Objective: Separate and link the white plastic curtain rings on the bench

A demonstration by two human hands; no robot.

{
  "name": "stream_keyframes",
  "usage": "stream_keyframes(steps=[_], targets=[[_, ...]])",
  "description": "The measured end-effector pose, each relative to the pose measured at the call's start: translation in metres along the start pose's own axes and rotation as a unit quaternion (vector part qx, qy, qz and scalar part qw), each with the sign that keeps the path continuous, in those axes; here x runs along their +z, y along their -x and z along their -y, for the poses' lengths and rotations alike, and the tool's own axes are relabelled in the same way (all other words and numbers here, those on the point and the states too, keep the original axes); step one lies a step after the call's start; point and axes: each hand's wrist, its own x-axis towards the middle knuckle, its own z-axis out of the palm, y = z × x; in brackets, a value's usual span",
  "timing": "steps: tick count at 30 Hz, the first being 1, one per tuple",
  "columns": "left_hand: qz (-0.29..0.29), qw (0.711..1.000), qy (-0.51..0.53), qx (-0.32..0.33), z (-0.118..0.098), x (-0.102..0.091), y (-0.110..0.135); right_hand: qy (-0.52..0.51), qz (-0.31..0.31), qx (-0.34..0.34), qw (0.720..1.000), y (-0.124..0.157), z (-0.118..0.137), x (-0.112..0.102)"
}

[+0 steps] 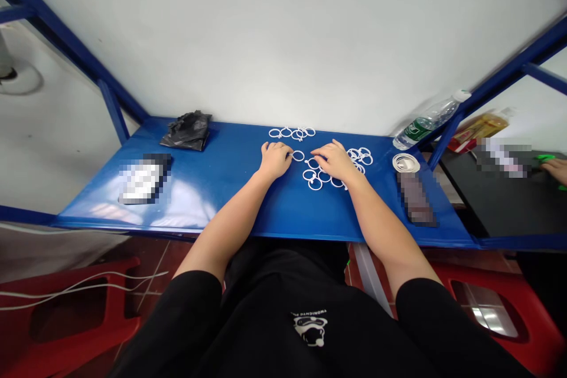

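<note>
My left hand point(275, 159) is over the blue tabletop point(230, 180), its thumb and fingertips closed at the edge of a single white plastic ring point(303, 156) that resembles a curtain ring with a small eyelet. To its right, my right hand point(334, 160) reaches over a loose pile of the same rings point(315, 179). Its fingers are apart and point left, beside one ring partly covered by them. Part of the pile lies hidden under this hand and wrist. Against the wall, several more rings point(297, 134) form a short row beyond both hands.
A crumpled black plastic bag point(188, 130) and a blurred-out object point(145, 179) lie at left. On the right are a tilted water bottle point(427, 121), a white tape roll point(406, 163) and another blurred object point(415, 198). Another person's hand point(556, 169) shows beyond the blue frame post point(449, 136).
</note>
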Motion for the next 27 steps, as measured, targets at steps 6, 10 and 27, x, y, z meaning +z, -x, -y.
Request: stream_keyframes(steps=[6, 10, 27], targets=[[-0.063, 0.995, 0.056, 0.053, -0.007, -0.002, -0.001, -0.011, -0.052, -0.039, 0.998, 0.000, 0.003, 0.006], [-0.105, 0.982, 0.072, 0.138, -0.012, 0.001, 0.000, -0.001, -0.096, -0.041, 0.994, -0.001, 0.005, 0.006], [-0.202, 0.946, 0.079, 0.240, -0.014, 0.007, -0.001, -0.050, -0.181, -0.110, 0.976, -0.001, 0.014, 0.012]])
